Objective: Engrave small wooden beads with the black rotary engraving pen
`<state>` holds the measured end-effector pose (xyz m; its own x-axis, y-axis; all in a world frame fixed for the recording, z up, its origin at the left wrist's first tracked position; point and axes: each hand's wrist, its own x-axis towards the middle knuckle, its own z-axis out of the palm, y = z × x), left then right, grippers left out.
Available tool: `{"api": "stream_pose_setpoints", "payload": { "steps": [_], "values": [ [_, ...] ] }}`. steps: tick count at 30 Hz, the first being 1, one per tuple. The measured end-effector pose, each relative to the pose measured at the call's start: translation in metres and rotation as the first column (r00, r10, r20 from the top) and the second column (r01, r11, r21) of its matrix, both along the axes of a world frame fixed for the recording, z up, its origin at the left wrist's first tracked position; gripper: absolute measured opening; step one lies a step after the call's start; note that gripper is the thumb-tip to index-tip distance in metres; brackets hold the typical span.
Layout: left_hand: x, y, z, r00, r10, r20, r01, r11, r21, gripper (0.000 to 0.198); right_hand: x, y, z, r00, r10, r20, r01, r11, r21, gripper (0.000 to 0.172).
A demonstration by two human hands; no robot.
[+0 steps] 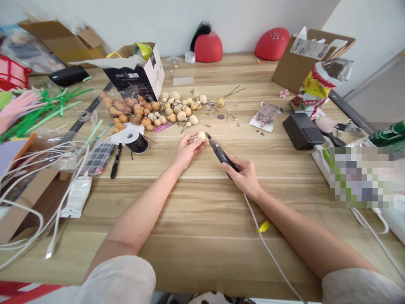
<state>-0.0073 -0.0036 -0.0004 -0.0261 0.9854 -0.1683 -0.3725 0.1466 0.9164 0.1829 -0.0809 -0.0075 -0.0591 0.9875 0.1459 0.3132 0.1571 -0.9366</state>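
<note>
Sleeves of pale fabric [118,280] [360,287] lay nearest, at the bottom edge of the head view, with both bare forearms reaching out over a wood-grain table [202,261].

Item: left hand [186,150], fingers and thumb pressed together, pinching a small pale gourd [201,136] above the table.

Item: right hand [242,174], curled closed around a black rotary tool [220,152], its tip just beside or touching the gourd; the view did not settle which.

Item: white cord [267,242], running from the tool's rear across the table, with a yellow tag [263,226] on it.

Beyond the hands: loose pale gourds [180,107] in a heap; tan gourds [126,105] spilling from a clear bag; a spool of black cord [137,143]; a black marker [115,160]; a compartment box [99,158].

Left side: green pipe cleaners [41,112], white cables [41,169].

Far edge: a printed cardboard box [136,71], two red domes [208,47] [272,43].

Right side: a black power unit [302,131], a hairbrush [325,126], a pixelated patch [362,177] hiding what lay there.
</note>
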Motion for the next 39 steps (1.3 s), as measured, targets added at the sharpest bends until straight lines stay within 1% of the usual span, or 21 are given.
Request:
{"api": "stream_pose_setpoints", "payload": {
  "steps": [2,7,12,16,20,24,35,39],
  "values": [
    [-0.0002,0.0003,-0.0006,1.0,0.0,-0.007,0.0,1.0,-0.001,0.04,-0.0001,0.0,-0.0003,1.0,0.005,0.003,-0.005,1.0,0.004,0.046],
    [-0.0004,0.0009,-0.0014,1.0,0.0,0.003,0.0,1.0,0.005,0.042,-0.0004,0.0001,-0.0008,1.0,-0.009,0.011,0.009,1.0,0.03,0.041],
    [0.0,0.0007,-0.0009,1.0,0.006,0.019,-0.006,1.0,0.001,0.042,-0.0002,0.0002,-0.0012,1.0,0.007,0.002,-0.007,1.0,0.016,0.043],
    [0.0001,0.0004,-0.0004,1.0,0.004,0.02,-0.004,1.0,-0.002,0.04,-0.0003,0.0003,-0.0021,1.0,0.006,-0.005,-0.005,0.999,0.036,0.044],
    [0.0002,0.0,0.0002,1.0,0.002,0.015,-0.002,1.0,-0.001,0.04,-0.0001,0.0002,-0.0022,1.0,0.001,0.002,-0.001,1.0,0.016,0.045],
    [0.0001,-0.0001,0.0002,1.0,0.005,0.019,-0.005,1.0,-0.003,0.037,0.0001,0.0001,-0.0018,1.0,0.015,0.012,-0.015,1.0,0.025,0.047],
    [-0.0003,0.0005,-0.001,1.0,0.007,0.017,-0.007,1.0,-0.004,0.036,-0.0005,-0.0001,-0.0022,1.0,0.005,0.011,-0.005,1.0,0.025,0.042],
    [0.0003,0.0,0.0002,1.0,0.014,0.015,-0.014,1.0,-0.006,0.034,-0.0009,-0.0002,-0.0014,1.0,0.001,0.005,-0.001,0.999,0.051,0.043]
  ]
}}
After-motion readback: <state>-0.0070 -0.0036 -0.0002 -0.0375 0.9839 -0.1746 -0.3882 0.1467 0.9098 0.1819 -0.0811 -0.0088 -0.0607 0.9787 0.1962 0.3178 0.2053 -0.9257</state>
